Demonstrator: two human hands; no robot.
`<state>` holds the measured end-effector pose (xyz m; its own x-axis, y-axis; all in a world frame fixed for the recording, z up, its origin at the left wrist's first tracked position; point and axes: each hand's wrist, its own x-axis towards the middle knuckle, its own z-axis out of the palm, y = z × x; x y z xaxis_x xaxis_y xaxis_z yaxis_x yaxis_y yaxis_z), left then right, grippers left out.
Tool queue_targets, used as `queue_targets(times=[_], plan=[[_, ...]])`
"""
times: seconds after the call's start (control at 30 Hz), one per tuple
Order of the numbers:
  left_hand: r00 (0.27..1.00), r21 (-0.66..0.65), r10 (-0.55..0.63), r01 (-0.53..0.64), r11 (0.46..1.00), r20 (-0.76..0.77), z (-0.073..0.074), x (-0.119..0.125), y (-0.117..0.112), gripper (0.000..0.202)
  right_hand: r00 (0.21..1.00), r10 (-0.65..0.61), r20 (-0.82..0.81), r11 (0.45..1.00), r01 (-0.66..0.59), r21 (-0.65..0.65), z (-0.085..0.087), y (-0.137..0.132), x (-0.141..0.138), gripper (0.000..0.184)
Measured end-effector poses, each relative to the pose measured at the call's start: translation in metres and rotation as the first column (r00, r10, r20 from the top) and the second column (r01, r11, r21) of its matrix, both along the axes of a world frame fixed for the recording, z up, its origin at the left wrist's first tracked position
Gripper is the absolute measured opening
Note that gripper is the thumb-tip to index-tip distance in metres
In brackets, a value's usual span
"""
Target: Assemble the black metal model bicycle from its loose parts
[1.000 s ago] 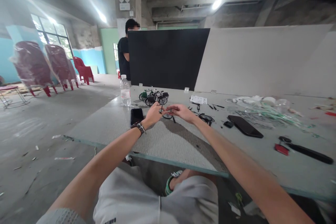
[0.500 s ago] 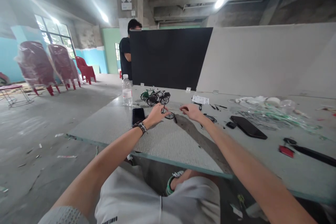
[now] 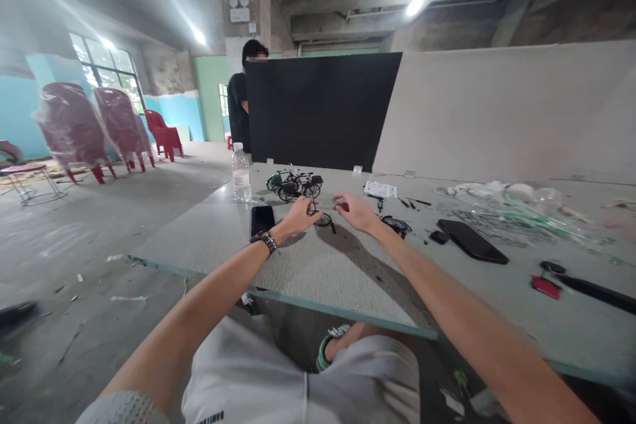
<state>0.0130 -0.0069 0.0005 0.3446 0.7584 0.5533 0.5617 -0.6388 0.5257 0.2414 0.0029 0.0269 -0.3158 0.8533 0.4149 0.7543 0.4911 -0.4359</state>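
My left hand (image 3: 299, 216) is closed with its fingertips on a partly built miniature bicycle, whose dark frame rises between thumb and fingers. The little bicycle's wheel (image 3: 324, 219) shows just right of the thumb, low over the table. My right hand (image 3: 356, 212) hovers close on the right, thumb and fingers pinched together; whatever they hold is too small to make out. Behind the left hand stand finished miniature bicycles (image 3: 298, 187), black and green. Right of my right hand lie black bicycle parts with a wheel (image 3: 396, 224).
A water bottle (image 3: 241, 175) and a phone (image 3: 262, 221) are at the left. To the right lie a paper sheet (image 3: 380, 189), small tools (image 3: 411, 203), a larger black phone (image 3: 472, 241), plastic wrapping (image 3: 541, 212) and a red-and-black object (image 3: 546, 287). A person (image 3: 238, 103) stands behind the black panel (image 3: 322, 109).
My right hand has moved left, nearer to the small bicycle. The left hand stays in nearly the same place with its hold on it.
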Motion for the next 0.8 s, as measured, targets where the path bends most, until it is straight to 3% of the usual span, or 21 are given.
queue_targets(times=[0.23, 0.37, 0.63, 0.8], plan=[[0.986, -0.055, -0.061, 0.070, 0.996, 0.154, -0.001, 0.001, 0.002, 0.028, 0.991, 0.095, -0.097, 0.993, -0.089, 0.072, 0.003, -0.010, -0.015, 0.024], [0.974, -0.060, -0.074, 0.088, 0.994, 0.214, 0.001, -0.001, 0.000, 0.028, 0.992, 0.102, -0.071, 0.986, -0.091, 0.143, 0.004, -0.015, -0.017, 0.024], [0.926, -0.147, -0.124, 0.186, 0.972, 0.357, -0.004, -0.001, 0.006, 0.078, 0.995, 0.086, -0.047, 0.982, -0.077, 0.171, 0.007, -0.020, -0.022, 0.023], [0.935, -0.035, -0.164, 0.184, 0.982, 0.313, -0.007, -0.001, 0.011, 0.064, 0.996, 0.079, -0.037, 0.986, -0.073, 0.148, 0.004, -0.019, -0.021, 0.022]])
